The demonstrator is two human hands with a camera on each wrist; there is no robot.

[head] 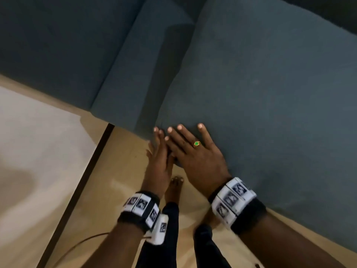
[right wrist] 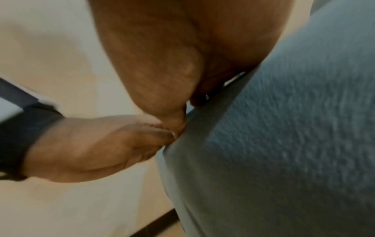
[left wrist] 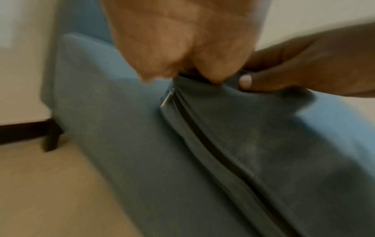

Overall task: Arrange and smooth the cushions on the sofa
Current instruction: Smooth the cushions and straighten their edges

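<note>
The cushion (head: 260, 97) filled the right and centre of the head view, a large blue-grey pad lying on the sofa (head: 48, 45), its near corner pushed out past the front edge at the lower middle of the frame. The right hand (head: 195, 151) lay flat on that corner, fingers straight and spread, a gold ring with a green stone (head: 196, 143) on one of them. The left hand (head: 159, 161) stood on edge just left of it, fingers straight, set against the side of the same corner and touching the right hand. In the left wrist view a zipper (left wrist: 213, 141) ran down the cushion's side from under the fingertips toward the lower right, its metal pull (left wrist: 167, 99) lying at the upper end. How far the thumbs tucked under the fabric could not be made out in the blurred wrist views.

To the left of the cushion, the arm of the sofa (head: 135, 70) rose as a narrow ridge from the upper middle to the centre left, close beside the cushion's left edge, with a shadowed gap between them. Past the sofa's front edge lay open pale floor (head: 125, 171) at the lower left, crossed by a dark strip (head: 92, 167). A bare foot (head: 173, 188) stood on the floor directly below the hands. A dark sofa leg (left wrist: 51, 139) showed at the left of the left wrist view.
</note>
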